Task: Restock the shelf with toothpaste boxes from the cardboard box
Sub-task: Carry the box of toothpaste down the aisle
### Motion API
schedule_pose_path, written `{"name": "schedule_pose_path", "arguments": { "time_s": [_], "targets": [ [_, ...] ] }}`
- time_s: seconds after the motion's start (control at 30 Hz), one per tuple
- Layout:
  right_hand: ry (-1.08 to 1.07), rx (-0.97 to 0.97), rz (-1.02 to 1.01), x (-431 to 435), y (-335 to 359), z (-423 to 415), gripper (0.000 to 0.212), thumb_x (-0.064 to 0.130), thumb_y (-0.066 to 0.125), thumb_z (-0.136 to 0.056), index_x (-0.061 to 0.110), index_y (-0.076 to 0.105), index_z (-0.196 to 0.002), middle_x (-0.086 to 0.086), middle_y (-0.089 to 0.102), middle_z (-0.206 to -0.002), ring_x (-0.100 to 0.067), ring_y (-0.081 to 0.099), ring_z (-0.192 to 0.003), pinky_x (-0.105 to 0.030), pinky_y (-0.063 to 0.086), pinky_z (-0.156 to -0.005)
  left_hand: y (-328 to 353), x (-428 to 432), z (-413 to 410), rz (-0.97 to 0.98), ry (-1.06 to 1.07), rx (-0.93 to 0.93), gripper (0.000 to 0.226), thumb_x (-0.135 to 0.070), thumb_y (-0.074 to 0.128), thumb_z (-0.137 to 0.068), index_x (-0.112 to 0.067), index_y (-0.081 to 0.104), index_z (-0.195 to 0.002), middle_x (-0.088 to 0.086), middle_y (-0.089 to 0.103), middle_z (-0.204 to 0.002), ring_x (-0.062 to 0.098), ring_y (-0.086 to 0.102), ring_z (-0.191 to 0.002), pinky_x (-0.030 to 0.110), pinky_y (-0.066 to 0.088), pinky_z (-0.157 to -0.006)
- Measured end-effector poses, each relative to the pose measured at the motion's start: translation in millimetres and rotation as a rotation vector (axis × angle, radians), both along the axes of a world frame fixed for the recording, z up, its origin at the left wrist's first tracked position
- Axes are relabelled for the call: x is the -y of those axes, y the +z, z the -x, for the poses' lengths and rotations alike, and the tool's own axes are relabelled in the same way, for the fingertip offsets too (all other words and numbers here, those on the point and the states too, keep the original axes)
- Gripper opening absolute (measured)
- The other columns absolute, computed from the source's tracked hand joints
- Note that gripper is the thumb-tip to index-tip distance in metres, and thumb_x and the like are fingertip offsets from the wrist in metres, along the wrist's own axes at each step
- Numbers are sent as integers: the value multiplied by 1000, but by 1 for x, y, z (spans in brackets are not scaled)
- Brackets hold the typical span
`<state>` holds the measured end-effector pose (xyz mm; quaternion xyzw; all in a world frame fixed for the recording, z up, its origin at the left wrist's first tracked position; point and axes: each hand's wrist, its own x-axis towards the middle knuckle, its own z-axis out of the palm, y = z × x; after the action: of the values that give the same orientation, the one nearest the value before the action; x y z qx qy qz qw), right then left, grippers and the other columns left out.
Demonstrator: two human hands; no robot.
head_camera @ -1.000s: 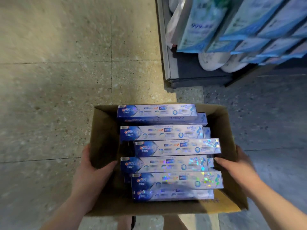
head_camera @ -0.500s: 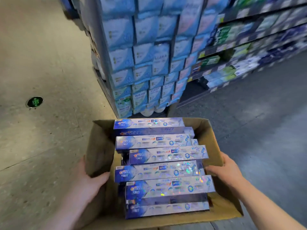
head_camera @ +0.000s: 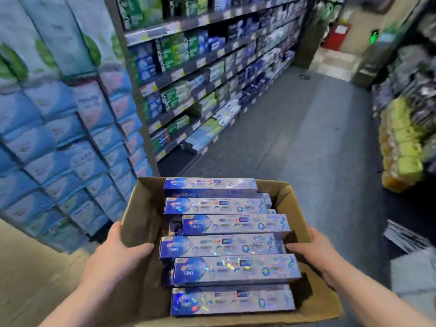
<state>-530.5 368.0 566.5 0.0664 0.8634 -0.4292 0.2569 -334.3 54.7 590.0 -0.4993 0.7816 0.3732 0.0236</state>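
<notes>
Holding cardboard box (head_camera: 141,215) | left hand (head_camera: 118,258) clasps its left wall, right hand (head_camera: 316,253) its right wall | toothpaste boxes (head_camera: 226,247) stacked inside it | shelf (head_camera: 200,67) beyond its far-left corner | progress: apparently none shelved yet

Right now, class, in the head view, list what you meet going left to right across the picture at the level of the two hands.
left hand → left wall of the cardboard box → toothpaste boxes stacked inside → right hand, holding the box's right wall.
</notes>
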Motion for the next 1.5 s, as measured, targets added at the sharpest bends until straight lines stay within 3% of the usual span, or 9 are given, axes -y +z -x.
{"name": "schedule_pose_path", "arguments": {
  "time_s": [0.1, 0.27, 0.37, 0.57, 0.7, 0.83, 1.03, 1.23, 1.5],
  "targets": [
    [-46, 2, 19, -44, 8, 50, 30, 0, 74, -68, 11, 60, -93, -1, 66, -74, -20, 61, -70, -29, 48, -66, 2, -31, 68, -1, -32, -10, 79, -53, 69, -54, -31, 40, -123, 6, 66, -106, 29, 62, -98, 35, 47, -81],
    [-111, 32, 32, -106, 36, 142, 35, -2, 70, -71, 6, 59, -102, -17, 69, -93, -30, 65, -84, -35, 51, -72, 13, -90, 177, -28, -59, -25, 57, -51, 66, -54, -36, 45, -105, -5, 62, -88, 25, 57, -83, 34, 43, -72],
    [-116, 26, 5, -133, 48, 197, 34, 4, 73, -71, 11, 58, -100, -15, 69, -93, -30, 66, -86, -39, 53, -79, 16, -113, 239, -21, -95, -41, 62, -55, 62, -47, -37, 46, -105, -4, 63, -92, 25, 58, -86, 35, 47, -75],
    [-201, -2, -31, -168, 56, 297, 40, 11, 78, -65, 12, 60, -101, -11, 70, -91, -28, 67, -83, -45, 54, -81, 36, -135, 369, 31, -189, -44, 50, -47, 70, -64, -33, 45, -105, -2, 58, -91, 26, 54, -84, 34, 45, -75],
    [-265, 15, 15, -176, 63, 367, 37, 8, 79, -64, 13, 59, -95, -12, 69, -88, -30, 66, -83, -46, 55, -79, 39, -137, 463, 54, -263, -49, 62, -48, 70, -65, -30, 45, -119, 0, 62, -100, 27, 57, -91, 33, 45, -76],
    [-318, -11, 68, -176, 68, 450, 32, 2, 75, -69, 14, 56, -91, -9, 66, -78, -27, 64, -73, -34, 51, -60, 33, -130, 565, 39, -306, -64, 80, -49, 70, -64, -27, 37, -133, 6, 59, -125, 31, 56, -110, 35, 47, -87],
    [-421, -1, 36, -174, 75, 569, 38, 5, 78, -64, 13, 60, -97, -14, 70, -86, -31, 67, -79, -43, 55, -75, 43, -119, 717, -35, -367, -93, 102, -50, 70, -53, -25, 26, -141, 10, 54, -131, 33, 55, -112, 39, 49, -92],
    [-487, -29, 19, -183, 77, 689, 40, 8, 78, -65, 11, 59, -100, -16, 68, -89, -34, 65, -81, -48, 55, -78, 41, -121, 858, -1, -448, -71, 94, -63, 63, -34, -32, 43, -120, 3, 67, -104, 28, 65, -90, 41, 55, -80],
    [-440, 2, 26, -216, 55, 891, 46, 11, 80, -63, 14, 51, -98, -14, 65, -89, -33, 62, -85, -46, 53, -83, 29, -158, 1045, 1, -390, -72, 101, -57, 67, -44, -31, 31, -134, 5, 63, -117, 29, 65, -91, 40, 56, -78]
  ]
}}
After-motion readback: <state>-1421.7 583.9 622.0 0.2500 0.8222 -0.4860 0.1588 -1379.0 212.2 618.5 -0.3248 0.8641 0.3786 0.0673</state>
